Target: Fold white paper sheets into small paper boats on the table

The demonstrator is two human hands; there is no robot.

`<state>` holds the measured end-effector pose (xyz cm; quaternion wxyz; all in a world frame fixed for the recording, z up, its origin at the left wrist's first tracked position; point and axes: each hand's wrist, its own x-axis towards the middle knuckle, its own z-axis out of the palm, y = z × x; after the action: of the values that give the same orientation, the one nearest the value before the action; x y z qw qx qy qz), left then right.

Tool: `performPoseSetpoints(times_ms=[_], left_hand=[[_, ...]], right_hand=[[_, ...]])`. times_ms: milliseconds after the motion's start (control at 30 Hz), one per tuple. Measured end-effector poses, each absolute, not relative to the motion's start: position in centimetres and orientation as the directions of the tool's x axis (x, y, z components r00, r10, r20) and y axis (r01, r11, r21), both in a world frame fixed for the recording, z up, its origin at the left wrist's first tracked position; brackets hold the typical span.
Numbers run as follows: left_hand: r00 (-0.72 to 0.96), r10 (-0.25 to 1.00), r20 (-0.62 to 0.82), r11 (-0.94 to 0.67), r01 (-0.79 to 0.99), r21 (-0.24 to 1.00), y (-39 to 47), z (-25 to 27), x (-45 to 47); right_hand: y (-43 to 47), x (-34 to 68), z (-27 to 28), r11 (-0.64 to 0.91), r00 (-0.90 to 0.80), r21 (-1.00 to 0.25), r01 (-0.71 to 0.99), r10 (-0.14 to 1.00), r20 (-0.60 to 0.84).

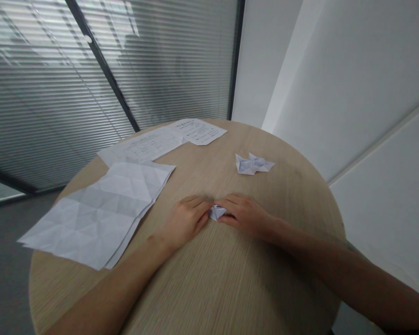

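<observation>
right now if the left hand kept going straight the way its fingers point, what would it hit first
The small folded paper at the fingertips of the left hand; past it, the fingers of the right hand look next in line, though exact depth is hard to judge from this one view.

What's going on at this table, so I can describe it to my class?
A person is handling a small piece of folded paper at a round wooden table, the left hand on one side of it and the right hand on the other. Farther back, to the right, lies more white folded paper, untouched. To the left are large creased sheets, with printed pages beyond them.
</observation>
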<state>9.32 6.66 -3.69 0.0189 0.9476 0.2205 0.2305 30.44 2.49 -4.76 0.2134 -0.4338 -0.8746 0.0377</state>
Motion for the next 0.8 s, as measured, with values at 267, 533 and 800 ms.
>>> performPoseSetpoints(times_ms=[267, 533, 800], left_hand=[[0.788, 0.431, 0.439, -0.900, 0.410, 0.149, 6.44, -3.97, 9.40], [0.771, 0.479, 0.419, -0.878, 0.424, 0.223, 6.26, -3.86, 9.79], [0.734, 0.487, 0.474, -0.872, 0.376, 0.314, 6.12, -3.73, 9.81]], right_hand=[[2.67, 30.23, -5.21, 0.636, -0.591, -0.076, 0.768, 0.749, 0.299], [2.32, 29.97, -5.12, 0.483, -0.366, -0.380, 0.789, 0.866, 0.342], [2.34, 30.02, -4.63, 0.454, -0.301, -0.571, 0.684, 0.889, 0.346]])
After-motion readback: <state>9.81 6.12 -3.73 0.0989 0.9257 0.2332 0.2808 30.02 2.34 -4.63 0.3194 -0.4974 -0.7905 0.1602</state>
